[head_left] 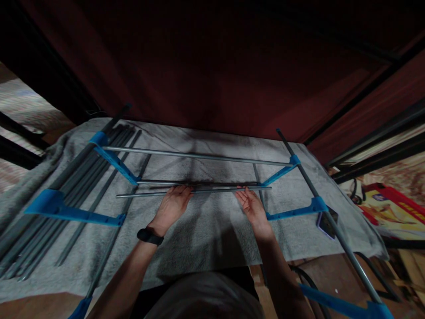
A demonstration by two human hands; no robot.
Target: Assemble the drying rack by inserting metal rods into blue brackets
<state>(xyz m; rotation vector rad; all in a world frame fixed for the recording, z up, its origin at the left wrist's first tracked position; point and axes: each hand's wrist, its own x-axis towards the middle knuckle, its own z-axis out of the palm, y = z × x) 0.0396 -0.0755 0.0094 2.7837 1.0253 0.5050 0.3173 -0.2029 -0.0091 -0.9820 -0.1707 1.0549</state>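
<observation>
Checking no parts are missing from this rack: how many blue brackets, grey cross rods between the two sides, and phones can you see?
Blue brackets: 6
Grey cross rods: 3, the nearest rod in left hand and right hand
Phone: 1
Total: 10

Thin rod (194, 191): grey metal, smooth, dull sheen.
Spare rods (83, 177) along the left edge of the surface: same metal, darker, matt.
Brackets (73, 212): blue plastic, smooth, slightly glossy.
Towel (206, 226) over the surface: grey terry cloth, rough, matt.
Wristband (150, 236): black, matt, rubber-like.
</observation>
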